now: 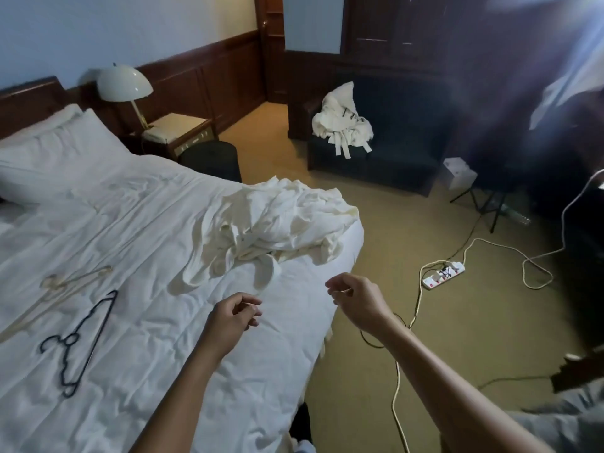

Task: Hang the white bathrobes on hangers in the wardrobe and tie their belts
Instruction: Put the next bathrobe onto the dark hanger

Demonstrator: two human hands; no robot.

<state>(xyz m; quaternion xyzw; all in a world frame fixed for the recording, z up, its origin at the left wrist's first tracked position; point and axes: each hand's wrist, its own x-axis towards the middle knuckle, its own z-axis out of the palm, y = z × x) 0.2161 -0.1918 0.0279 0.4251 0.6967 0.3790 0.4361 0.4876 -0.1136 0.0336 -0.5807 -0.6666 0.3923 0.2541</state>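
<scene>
A crumpled white bathrobe (277,223) lies near the foot corner of the bed (130,207). A second white bathrobe (341,122) with hanging belt ends is heaped on a dark armchair (392,152). A dark hanger (78,341) and a pale hanger (62,286) lie on the sheet at the left. My left hand (232,317) hovers over the sheet just short of the bed robe, fingers loosely curled and holding nothing. My right hand (356,300) hangs beside the bed edge, loosely curled and empty. Dark wooden wardrobe doors (408,27) stand at the back.
A bedside table (183,129) with a white lamp (124,86) stands past the pillows, a dark round stool (212,158) beside it. A power strip (443,274) and trailing cables cross the carpet on the right. A tripod (483,197) stands near the armchair.
</scene>
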